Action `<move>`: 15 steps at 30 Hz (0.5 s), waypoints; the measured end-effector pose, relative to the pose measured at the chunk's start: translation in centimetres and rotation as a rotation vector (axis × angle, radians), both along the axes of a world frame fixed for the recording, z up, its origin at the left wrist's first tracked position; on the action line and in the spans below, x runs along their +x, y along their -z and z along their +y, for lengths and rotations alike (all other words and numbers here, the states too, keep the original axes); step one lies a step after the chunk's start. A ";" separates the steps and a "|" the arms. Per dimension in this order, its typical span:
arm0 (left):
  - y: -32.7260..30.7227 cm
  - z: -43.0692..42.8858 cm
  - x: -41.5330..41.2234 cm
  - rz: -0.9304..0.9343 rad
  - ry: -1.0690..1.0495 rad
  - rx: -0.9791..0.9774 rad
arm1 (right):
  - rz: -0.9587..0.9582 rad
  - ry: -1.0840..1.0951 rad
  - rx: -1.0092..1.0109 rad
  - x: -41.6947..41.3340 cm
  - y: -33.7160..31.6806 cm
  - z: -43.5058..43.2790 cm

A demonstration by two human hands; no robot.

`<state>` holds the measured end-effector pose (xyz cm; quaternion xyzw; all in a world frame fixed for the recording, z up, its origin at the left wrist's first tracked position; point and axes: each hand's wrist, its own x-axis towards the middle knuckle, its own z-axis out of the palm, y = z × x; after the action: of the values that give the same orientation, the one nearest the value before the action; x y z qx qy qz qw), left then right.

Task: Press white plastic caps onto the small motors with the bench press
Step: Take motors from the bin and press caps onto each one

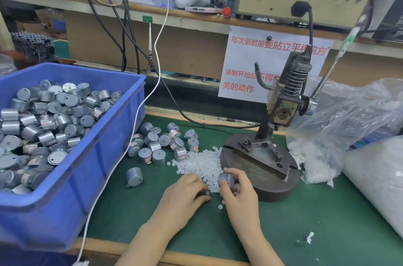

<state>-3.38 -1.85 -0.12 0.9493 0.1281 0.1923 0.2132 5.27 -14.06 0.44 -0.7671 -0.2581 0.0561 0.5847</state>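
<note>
Small motor [226, 179] noted gripped in our right hand [239, 196], fingers curled round it, just in front of the bench press [281, 108] base. Our left hand [185, 196] rests fingers-down on the white caps [202, 165] heaped on the green mat [305, 233]. We cannot tell whether it pinches one. Spare motors [43, 117] fill the blue bin [91, 167].
</note>
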 end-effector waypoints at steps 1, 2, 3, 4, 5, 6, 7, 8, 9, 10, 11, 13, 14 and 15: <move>0.0 -0.2 0.0 0.014 0.007 0.020 | 0.011 0.000 0.003 0.0 0.0 0.0; 0.0 -0.4 0.1 0.019 0.008 0.036 | 0.015 0.000 0.005 0.0 0.0 0.0; 0.1 -0.6 0.1 0.014 0.003 0.045 | 0.013 -0.001 0.006 0.0 0.1 0.0; 0.1 -0.8 0.2 0.004 -0.007 0.044 | 0.006 -0.005 0.008 0.0 0.1 0.0; 0.3 -1.0 0.2 -0.008 -0.020 0.034 | 0.000 -0.011 0.008 0.0 0.1 0.0; 0.4 -1.1 0.2 -0.021 -0.037 0.017 | -0.006 -0.016 0.007 0.0 0.1 0.1; 0.5 -1.2 0.2 -0.034 -0.054 -0.007 | -0.012 -0.017 0.005 0.0 0.1 0.2; 0.6 -1.3 0.2 -0.046 -0.069 -0.034 | -0.018 -0.016 0.004 0.0 0.2 0.2; 0.7 -1.2 0.2 -0.057 -0.080 -0.060 | -0.022 -0.013 0.004 0.1 0.3 0.3; 0.8 -1.2 0.2 -0.071 -0.087 -0.084 | -0.023 -0.014 0.005 0.1 0.3 0.3; 0.8 -1.1 0.3 -0.088 -0.093 -0.105 | -0.021 -0.017 0.007 0.1 0.4 0.2; 0.7 -1.0 0.3 -0.119 -0.104 -0.139 | -0.023 -0.025 0.000 0.1 0.6 0.1; 0.6 -1.0 0.3 -0.124 -0.106 -0.148 | -0.025 -0.031 -0.006 0.1 0.7 0.1; 0.6 -1.0 0.3 -0.122 -0.104 -0.149 | -0.028 -0.040 -0.012 0.1 0.8 0.1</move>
<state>-3.12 -2.86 -0.68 0.9093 0.1780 0.2507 0.2803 5.33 -13.96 -0.32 -0.7661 -0.2812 0.0584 0.5750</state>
